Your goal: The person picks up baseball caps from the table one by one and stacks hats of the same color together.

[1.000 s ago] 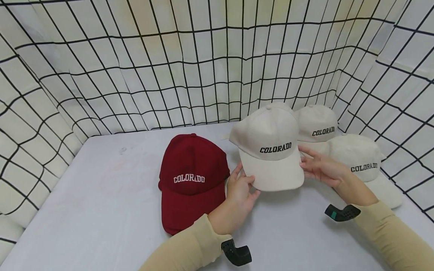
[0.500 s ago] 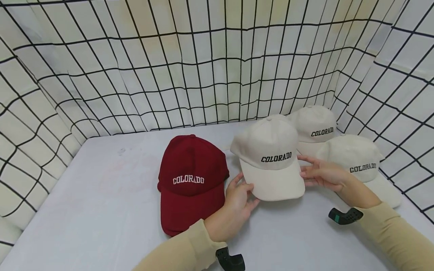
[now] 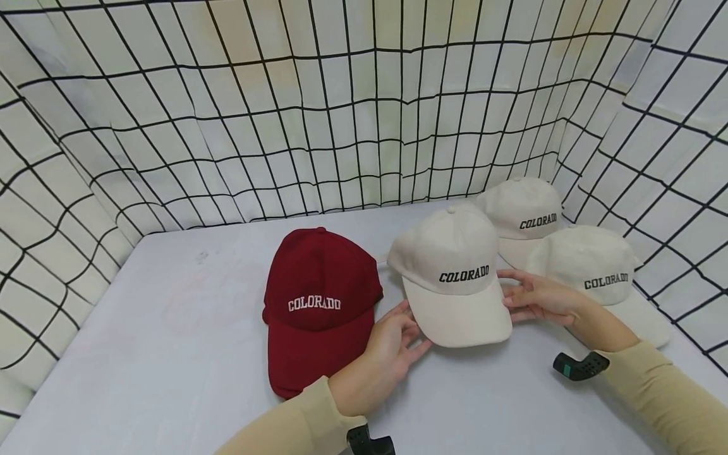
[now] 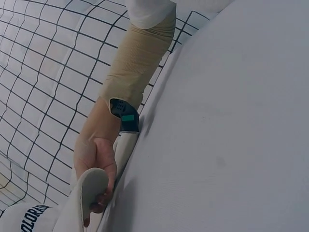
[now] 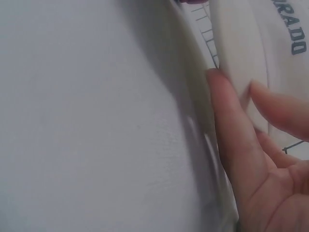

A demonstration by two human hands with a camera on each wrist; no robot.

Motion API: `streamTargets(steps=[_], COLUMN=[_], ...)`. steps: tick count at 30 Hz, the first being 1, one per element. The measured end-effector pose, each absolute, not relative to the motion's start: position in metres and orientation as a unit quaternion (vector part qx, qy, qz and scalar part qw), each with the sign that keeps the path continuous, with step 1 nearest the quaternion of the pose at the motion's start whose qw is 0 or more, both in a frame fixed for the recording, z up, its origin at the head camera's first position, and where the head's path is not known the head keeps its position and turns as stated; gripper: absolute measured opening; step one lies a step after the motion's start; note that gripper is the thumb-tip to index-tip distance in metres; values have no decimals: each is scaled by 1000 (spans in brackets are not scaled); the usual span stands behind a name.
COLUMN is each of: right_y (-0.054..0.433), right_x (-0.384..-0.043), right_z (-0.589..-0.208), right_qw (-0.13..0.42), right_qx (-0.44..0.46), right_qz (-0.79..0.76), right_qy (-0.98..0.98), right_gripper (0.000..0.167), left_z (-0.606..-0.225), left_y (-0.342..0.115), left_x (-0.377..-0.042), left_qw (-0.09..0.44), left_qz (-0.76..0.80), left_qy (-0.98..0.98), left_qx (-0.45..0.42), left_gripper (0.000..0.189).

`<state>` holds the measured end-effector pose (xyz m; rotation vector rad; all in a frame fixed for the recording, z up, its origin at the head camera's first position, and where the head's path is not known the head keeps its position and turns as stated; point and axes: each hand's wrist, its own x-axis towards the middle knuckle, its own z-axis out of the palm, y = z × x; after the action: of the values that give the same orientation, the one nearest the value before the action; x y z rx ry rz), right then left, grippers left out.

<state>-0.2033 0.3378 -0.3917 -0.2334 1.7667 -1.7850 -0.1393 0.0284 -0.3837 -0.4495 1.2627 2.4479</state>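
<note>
A white baseball cap (image 3: 455, 249) with black COLORADO lettering stands right of the red baseball cap (image 3: 321, 272), its brim toward the person. My right hand (image 3: 543, 300) pinches the right edge of its brim. Close up in the right wrist view, a finger of the right hand (image 5: 260, 188) lies along the brim's underside and the thumb is on its upper side. My left hand (image 3: 387, 344) is beside the brim's left edge, thumb and fingers spread apart, fingertips right at the edge. The left wrist view shows the right hand (image 4: 99, 159) across from it, partly behind the brim.
Two more white COLORADO caps lie at the right: the back cap (image 3: 520, 205) and the nearer cap (image 3: 597, 256), partly behind the right hand. A black wire grid (image 3: 284, 151) backed with white cloth surrounds the white-covered table (image 3: 188, 303).
The white cap has come down and slightly nearer between both hands. My left hand's fingers have come off the brim's top and moved left and down. The red cap stays in place.
</note>
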Motion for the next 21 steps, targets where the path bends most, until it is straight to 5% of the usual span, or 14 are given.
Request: streamTargets(steps=[21], right_y=[338], right_x=[-195], right_z=[-393], right_qw=[286], right_qx=[-70], right_qz=[-622], right_qy=[725], right_gripper=[74], left_z=[-379], left_y=[0], left_x=[-134], left_qw=[268], left_qz=[795], left_qy=[538], left_qx=[-77], left_gripper=[59])
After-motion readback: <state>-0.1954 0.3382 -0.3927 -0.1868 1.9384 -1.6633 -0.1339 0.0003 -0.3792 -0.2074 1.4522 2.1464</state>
